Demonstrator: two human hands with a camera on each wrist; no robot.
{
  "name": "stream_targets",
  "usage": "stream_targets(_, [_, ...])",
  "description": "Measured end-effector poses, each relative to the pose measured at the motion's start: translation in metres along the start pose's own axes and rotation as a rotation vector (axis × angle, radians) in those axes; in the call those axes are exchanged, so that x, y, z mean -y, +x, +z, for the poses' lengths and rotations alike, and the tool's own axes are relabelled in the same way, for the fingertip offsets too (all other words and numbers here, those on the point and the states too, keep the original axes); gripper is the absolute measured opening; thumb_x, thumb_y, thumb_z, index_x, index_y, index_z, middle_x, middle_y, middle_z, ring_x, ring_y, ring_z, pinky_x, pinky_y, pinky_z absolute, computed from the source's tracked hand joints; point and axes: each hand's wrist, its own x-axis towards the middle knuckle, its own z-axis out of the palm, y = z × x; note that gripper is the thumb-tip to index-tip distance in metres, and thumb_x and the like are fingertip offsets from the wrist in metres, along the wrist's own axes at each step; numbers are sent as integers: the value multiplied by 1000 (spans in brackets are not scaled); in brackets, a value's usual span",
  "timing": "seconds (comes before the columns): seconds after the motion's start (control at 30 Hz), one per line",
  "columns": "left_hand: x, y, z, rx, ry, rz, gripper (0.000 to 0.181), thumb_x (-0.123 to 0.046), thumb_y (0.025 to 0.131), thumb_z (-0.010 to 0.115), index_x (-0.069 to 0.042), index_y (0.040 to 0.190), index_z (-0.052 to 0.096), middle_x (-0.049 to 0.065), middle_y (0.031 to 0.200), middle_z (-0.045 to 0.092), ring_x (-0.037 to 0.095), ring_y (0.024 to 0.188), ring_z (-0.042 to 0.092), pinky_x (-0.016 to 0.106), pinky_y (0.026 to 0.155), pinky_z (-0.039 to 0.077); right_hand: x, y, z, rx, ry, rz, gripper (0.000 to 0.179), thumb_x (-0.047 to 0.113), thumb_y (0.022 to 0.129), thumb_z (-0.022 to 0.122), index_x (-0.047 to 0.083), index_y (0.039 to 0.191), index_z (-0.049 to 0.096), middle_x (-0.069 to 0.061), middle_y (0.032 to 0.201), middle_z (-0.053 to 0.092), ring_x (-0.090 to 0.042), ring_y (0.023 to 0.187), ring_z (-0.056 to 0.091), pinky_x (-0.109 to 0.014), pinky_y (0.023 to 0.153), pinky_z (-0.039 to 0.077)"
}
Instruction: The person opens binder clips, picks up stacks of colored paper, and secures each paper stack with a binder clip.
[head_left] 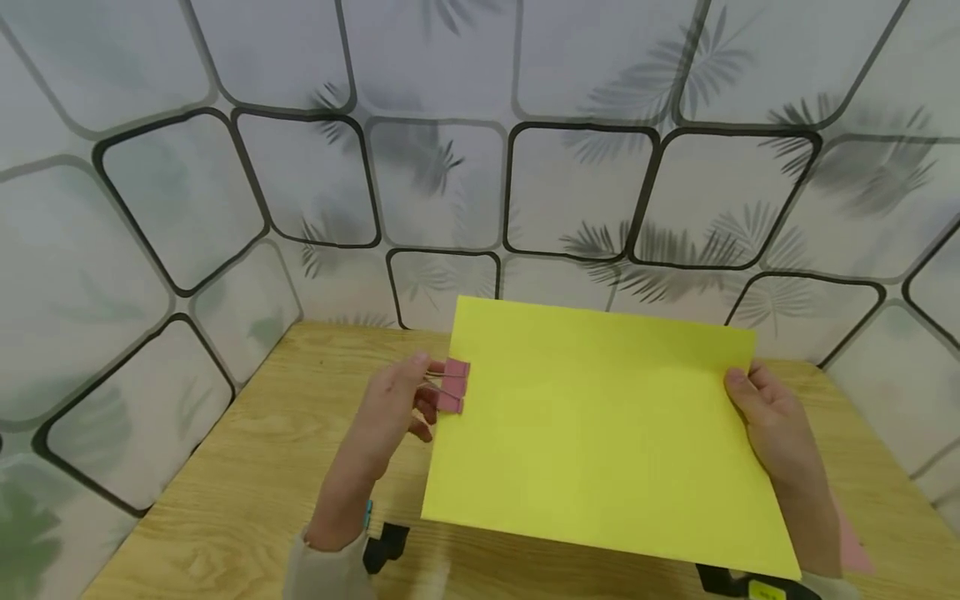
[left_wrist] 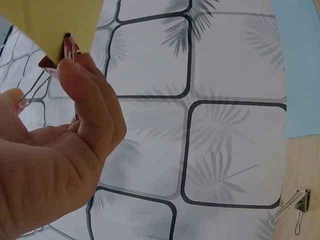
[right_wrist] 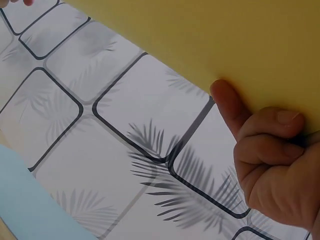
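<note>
A yellow sheet of paper [head_left: 600, 433] is held up, tilted, between both hands. At its left edge sits a pink binder clip [head_left: 452, 385] with wire handles, which clasps the edge. My left hand [head_left: 390, 400] pinches the clip's handles, thumb on one side and fingers on the other; in the left wrist view the binder clip [left_wrist: 70, 47] shows at the paper's corner. On the opposite edge my right hand [head_left: 776, 425] grips the sheet, thumb on the front face. From behind, the right wrist view shows its fingers [right_wrist: 270, 122] curled against the paper's back.
A wooden table [head_left: 247, 467] lies below, with patterned wall panels [head_left: 442, 183] behind and at the sides. Pink paper [head_left: 853, 542] shows past the right forearm. In the left wrist view, a silver binder clip [left_wrist: 302, 202] lies near a light blue sheet [left_wrist: 304, 70].
</note>
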Motion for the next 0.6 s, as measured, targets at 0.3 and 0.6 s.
stream_targets(0.3, [1,-1,-7,193,-59,-36,43,-28,106,49,10,124,56,18,105,64,23,88,65,35,73,59,4,-5,-4,-50,-18,-63,18,13,106,44,15,119,58,2,82,67,-9,67,66,-21,57,54])
stream_targets(0.6, [1,-2,-3,140,-107,5,34,-22,101,55,11,112,58,12,91,65,23,82,65,36,71,59,2,-6,-2,-15,35,-87,22,11,107,42,13,123,56,0,85,69,-11,68,68,-24,58,55])
